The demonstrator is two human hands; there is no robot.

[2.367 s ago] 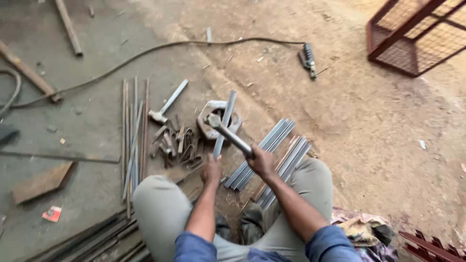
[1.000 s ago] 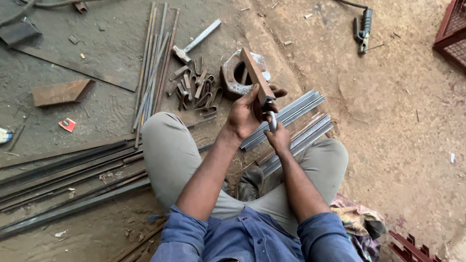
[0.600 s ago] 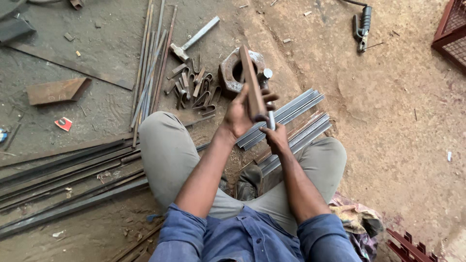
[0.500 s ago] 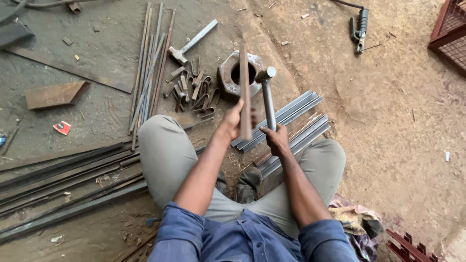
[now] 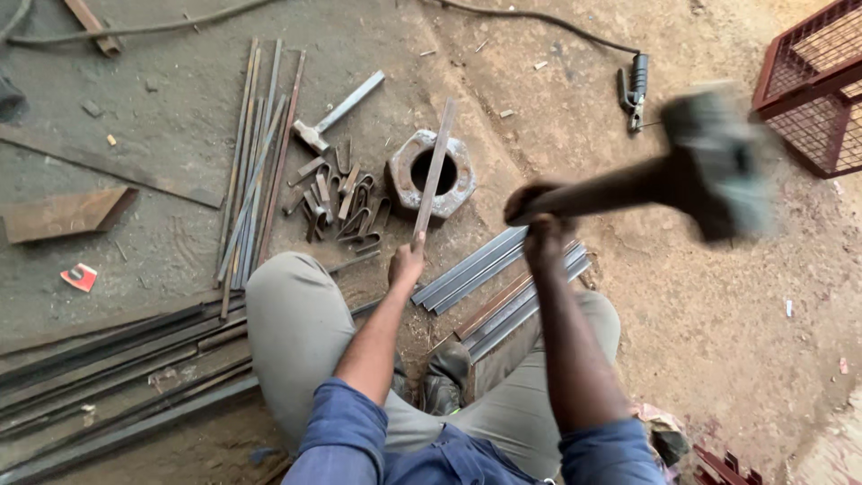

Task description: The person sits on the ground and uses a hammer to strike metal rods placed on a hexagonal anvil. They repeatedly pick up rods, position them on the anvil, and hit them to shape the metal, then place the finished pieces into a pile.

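Note:
I squat over a dirt floor. My left hand (image 5: 406, 262) grips the near end of a flat metal strip (image 5: 435, 166), which lies across a large hexagonal metal nut (image 5: 458, 184) with a round hole. My right hand (image 5: 537, 211) is closed around the handle of a heavy hammer (image 5: 718, 166), raised to the right and blurred by motion. Its head hangs well above the floor, away from the strip.
A pile of bent metal pieces (image 5: 346, 199) and a second hammer (image 5: 337, 112) lie left of the nut. Long thin rods (image 5: 256, 162) lie further left, flat bars (image 5: 503, 287) by my knees, more bars (image 5: 108, 368) at lower left. A red wire cage (image 5: 813, 81) stands top right.
The strip, held upright near the nut before, now lies laid across it. My right hand has swung the hammer up and out to the right.

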